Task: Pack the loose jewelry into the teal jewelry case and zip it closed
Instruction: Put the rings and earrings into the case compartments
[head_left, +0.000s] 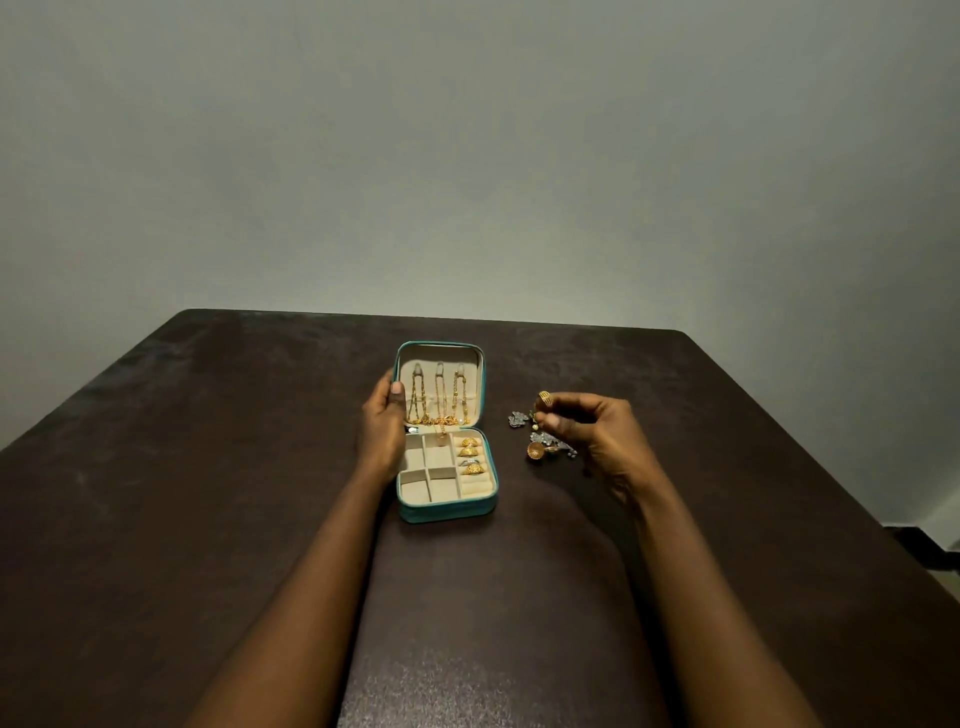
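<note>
Case (444, 512) open at frame centre on a dark table (208, 467), teal shell, beige lining. Lid (480, 384) is raised behind the tray. Left hand (383, 426) grips the lid's left edge, thumb curled over onto the lining. Three gold chains (439, 400) hang inside the lid. The tray's right column holds several gold rings (470, 454). Right hand (597, 431) is just right of the case, fingers curled, pinching a small gold ring (544, 397) at the fingertips. Loose pieces lie on the table between case and right hand: silver piece (517, 419), gold dome earring (534, 450), more small bits I can't make out.
</note>
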